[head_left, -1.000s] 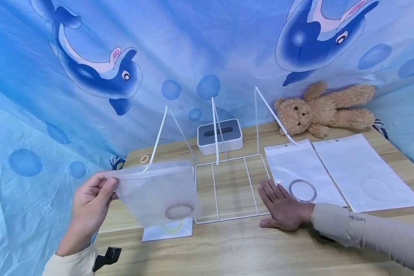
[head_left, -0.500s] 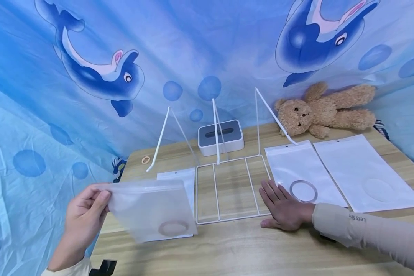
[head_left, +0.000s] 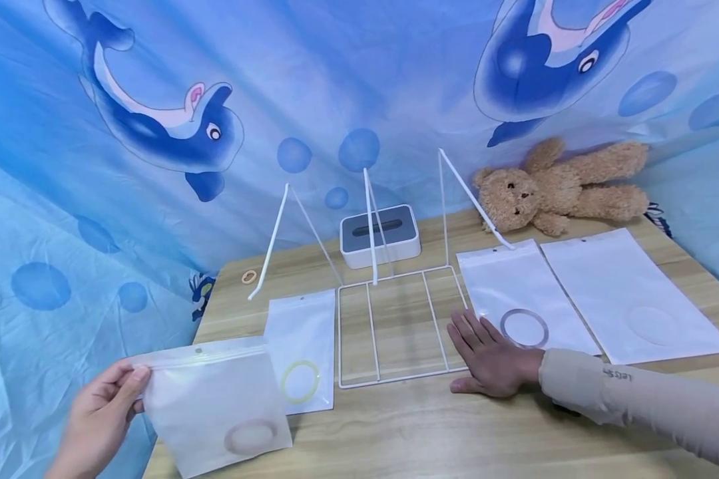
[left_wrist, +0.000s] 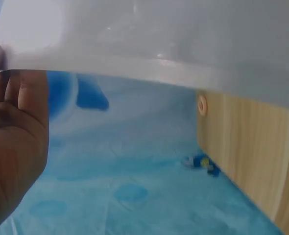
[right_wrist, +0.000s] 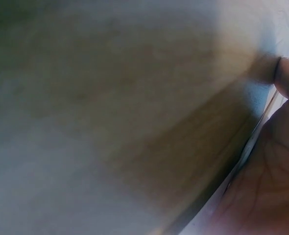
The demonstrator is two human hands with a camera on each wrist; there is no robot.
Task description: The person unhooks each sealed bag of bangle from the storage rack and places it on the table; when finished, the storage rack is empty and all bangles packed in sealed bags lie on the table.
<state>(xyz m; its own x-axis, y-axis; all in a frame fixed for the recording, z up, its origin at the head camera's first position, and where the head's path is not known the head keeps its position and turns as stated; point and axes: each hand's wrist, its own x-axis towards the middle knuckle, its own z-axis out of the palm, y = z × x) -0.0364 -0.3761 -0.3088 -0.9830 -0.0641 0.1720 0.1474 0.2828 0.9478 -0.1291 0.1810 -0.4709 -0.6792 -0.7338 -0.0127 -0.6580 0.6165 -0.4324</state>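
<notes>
My left hand [head_left: 98, 416] pinches the top left corner of a white, translucent zip bag [head_left: 210, 392] between thumb and fingers. A brownish ring shows in the bag's lower right part, and the bag hangs at the table's left front. In the left wrist view the bag [left_wrist: 149, 44] spans the top, with the fingers at its edge. My right hand [head_left: 494, 362] lies flat, fingers spread, at the right edge of a white wire rack [head_left: 389, 380] with three upright triangular arms. Beside the rack's left edge lies a smaller zip bag [head_left: 299, 332] showing a yellow ring.
Two larger white zip bags, one with a dark ring [head_left: 497, 279] and one with a pale ring [head_left: 611, 279], lie right of the rack. Behind it stand a tissue box [head_left: 380, 249] and a teddy bear [head_left: 563, 186]. A small wooden ring [head_left: 249, 277] lies at back left.
My left hand has carried the held zip bag left and toward the front edge, uncovering the bag with the yellow ring. The right hand has stayed in place.
</notes>
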